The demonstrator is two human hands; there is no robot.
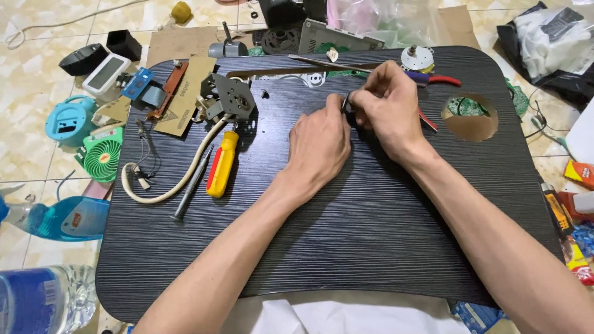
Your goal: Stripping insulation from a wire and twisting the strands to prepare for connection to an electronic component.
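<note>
Both my hands meet near the middle back of a dark wood-grain lap table (346,235). My left hand (318,145) lies knuckles up and pinches a small black part (348,110) from the left. My right hand (387,105) closes on the same part from the right, fingers curled over it. Most of the part is hidden by my fingers. Red-handled pliers (442,79) lie just behind my right hand.
A yellow-and-red screwdriver (221,164), a thin grey screwdriver (192,185), a grey metal bracket (229,99) with a cream cable (164,192) lie left on the table. A round hole (470,124) sits at right. Gadgets, a green fan (102,154) and bottles clutter the floor.
</note>
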